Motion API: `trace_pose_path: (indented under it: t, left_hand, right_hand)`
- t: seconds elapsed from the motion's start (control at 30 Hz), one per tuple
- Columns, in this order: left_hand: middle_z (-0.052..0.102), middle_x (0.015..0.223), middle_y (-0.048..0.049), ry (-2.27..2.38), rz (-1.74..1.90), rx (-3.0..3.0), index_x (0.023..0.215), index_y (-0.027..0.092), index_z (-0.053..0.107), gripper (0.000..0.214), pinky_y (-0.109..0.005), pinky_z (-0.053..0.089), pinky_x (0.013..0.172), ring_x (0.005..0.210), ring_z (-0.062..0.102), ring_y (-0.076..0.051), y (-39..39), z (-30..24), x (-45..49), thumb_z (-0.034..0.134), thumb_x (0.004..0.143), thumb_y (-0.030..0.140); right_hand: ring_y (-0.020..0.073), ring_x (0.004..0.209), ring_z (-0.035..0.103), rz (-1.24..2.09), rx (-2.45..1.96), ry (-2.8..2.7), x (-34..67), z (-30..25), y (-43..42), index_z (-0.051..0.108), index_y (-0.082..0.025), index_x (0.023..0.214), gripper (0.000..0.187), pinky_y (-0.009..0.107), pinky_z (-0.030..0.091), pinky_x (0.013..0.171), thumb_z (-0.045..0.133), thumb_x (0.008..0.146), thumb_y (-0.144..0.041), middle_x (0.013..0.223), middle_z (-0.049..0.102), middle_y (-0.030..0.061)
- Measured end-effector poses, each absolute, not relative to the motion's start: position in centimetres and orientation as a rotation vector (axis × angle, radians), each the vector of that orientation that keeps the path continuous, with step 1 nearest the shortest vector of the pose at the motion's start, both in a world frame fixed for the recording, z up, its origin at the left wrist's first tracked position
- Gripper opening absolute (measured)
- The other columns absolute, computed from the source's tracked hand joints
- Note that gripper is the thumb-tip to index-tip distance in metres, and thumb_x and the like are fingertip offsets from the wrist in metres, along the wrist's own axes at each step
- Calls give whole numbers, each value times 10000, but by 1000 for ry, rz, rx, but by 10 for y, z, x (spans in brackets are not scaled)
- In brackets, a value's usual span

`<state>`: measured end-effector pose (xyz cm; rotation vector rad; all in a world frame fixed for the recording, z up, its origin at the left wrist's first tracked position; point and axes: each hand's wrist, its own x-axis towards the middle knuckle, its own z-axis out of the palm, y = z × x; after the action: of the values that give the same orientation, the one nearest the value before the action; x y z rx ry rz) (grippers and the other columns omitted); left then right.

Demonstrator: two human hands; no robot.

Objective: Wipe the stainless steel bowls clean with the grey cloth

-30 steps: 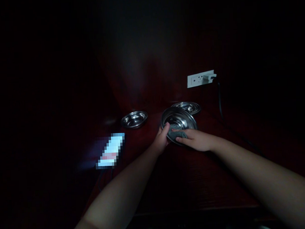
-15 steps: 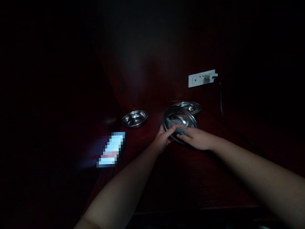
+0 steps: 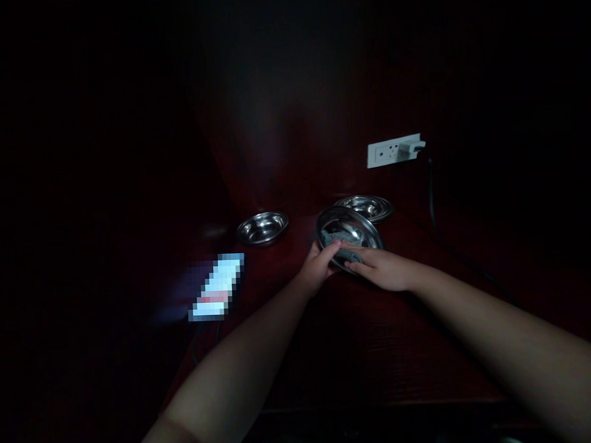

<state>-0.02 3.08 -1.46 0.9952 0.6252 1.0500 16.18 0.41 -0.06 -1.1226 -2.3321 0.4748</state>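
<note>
In a dark room I hold a shiny steel dish [image 3: 361,227] tilted toward me over a dark red wooden table [image 3: 377,348]. My left hand [image 3: 318,267] grips the dish's near left rim, thumb over the edge. My right hand [image 3: 383,269] presses a grey cloth [image 3: 339,238] into the dish with closed fingers. The cloth lies crumpled inside the dish's hollow.
A second steel dish [image 3: 262,227] rests on the table to the left, a third [image 3: 367,206] just behind the held one. A lit phone [image 3: 217,286] lies at the left. A white wall socket [image 3: 394,151] with a plug and dark cable [image 3: 433,197] is at the back right.
The cloth and my right hand have shifted up and leftward inside the dish, and my left thumb has moved further over the rim. The other dishes and the phone have not moved.
</note>
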Motion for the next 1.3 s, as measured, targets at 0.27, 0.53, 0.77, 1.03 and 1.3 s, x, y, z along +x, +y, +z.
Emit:
trace_pose_path:
  t: [0.27, 0.53, 0.77, 1.03, 1.3]
  left_hand:
    - [628, 1043, -81, 655, 1054, 989, 1112, 205, 506, 443, -397, 508, 811, 905, 620, -203, 31, -13, 0, 684, 724, 326]
    - [623, 1085, -94, 658, 1051, 979, 1139, 213, 502, 462, -399, 505, 828, 951, 612, -214, 33, -15, 0, 680, 730, 332]
    - [632, 1075, -92, 679, 1059, 978, 1141, 214, 509, 455, -417, 498, 853, 943, 618, -215, 31, -13, 0, 677, 734, 326]
    - [619, 1104, -115, 674, 1050, 1002, 1165, 198, 492, 482, -435, 497, 847, 968, 612, -230, 33, -15, 0, 668, 738, 335]
    - [623, 1078, -110, 654, 1047, 1006, 1133, 184, 507, 451, -423, 498, 840, 941, 616, -222, 33, -14, 1, 666, 738, 333]
  right_hand:
    - [243, 1363, 322, 513, -1095, -2327, 162, 1, 3, 387, -203, 1411, 504, 496, 245, 1136, 383, 928, -347, 1436, 433, 60]
    - [249, 1333, 379, 552, -1082, -2302, 163, 2, 1, 417, -227, 1396, 499, 489, 262, 1130, 365, 935, -412, 1425, 447, 48]
    - [242, 1354, 343, 543, -1092, -2320, 163, 2, 2, 397, -239, 1407, 503, 482, 253, 1138, 358, 938, -418, 1433, 438, 31]
    - [239, 1369, 311, 539, -1088, -2351, 163, 5, 1, 392, -216, 1409, 513, 479, 240, 1142, 350, 940, -419, 1451, 413, 45]
    - [250, 1358, 334, 562, -1099, -2307, 162, 4, 1, 412, -195, 1398, 531, 473, 248, 1139, 369, 931, -444, 1446, 419, 62]
